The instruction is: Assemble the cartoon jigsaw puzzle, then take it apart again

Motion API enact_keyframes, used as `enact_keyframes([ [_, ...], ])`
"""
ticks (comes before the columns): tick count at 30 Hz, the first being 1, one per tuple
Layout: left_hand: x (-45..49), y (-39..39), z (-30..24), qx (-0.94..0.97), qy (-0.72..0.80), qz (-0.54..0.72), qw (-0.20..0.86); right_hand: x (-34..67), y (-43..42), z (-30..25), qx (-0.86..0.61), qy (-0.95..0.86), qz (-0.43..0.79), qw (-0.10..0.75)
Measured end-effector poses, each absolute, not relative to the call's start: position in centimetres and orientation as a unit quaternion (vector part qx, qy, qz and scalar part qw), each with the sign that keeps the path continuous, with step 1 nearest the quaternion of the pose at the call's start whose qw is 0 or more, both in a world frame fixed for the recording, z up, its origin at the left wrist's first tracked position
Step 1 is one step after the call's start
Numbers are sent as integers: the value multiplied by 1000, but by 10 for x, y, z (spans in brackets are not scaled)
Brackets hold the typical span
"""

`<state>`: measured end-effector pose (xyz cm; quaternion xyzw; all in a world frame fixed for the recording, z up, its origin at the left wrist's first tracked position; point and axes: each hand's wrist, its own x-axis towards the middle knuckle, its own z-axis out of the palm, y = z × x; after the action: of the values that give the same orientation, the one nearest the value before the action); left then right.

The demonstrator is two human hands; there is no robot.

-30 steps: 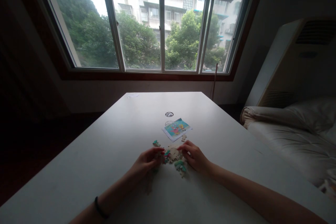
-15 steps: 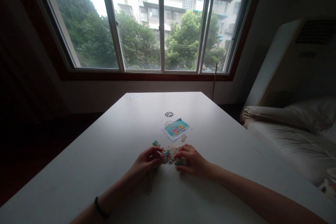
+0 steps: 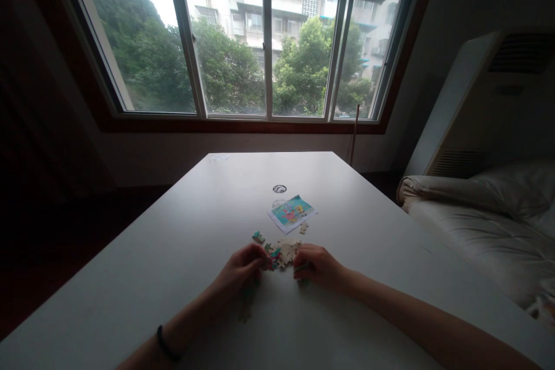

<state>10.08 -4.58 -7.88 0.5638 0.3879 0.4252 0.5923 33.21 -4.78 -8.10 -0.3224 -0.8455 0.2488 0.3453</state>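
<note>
A small heap of jigsaw pieces lies on the white table in front of me. My left hand rests at the heap's left side with its fingers curled onto the pieces. My right hand sits at the heap's right side, fingers closed on a teal-edged piece. A single loose piece lies just left of the heap, and another just beyond it. A colourful picture card lies farther back.
A round cable hole sits in the table beyond the card. A wide window fills the far wall. A white couch with cushions stands to the right, beside a tall white unit.
My right hand has moved down from the top of the heap to its near right side and closed on a piece. My left hand has curled in slightly.
</note>
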Motion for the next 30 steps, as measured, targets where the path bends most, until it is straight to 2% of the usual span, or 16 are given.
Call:
enact_keyframes([
  [9,104,-43,-85,550,385,441,596,332,-51,-77,-413,-785,287,362],
  [21,98,-45,-79,618,394,386,560,334,-48,-81,-392,-807,236,374],
  [30,98,-43,-82,609,385,408,560,334,-48,-77,-391,-821,200,364],
])
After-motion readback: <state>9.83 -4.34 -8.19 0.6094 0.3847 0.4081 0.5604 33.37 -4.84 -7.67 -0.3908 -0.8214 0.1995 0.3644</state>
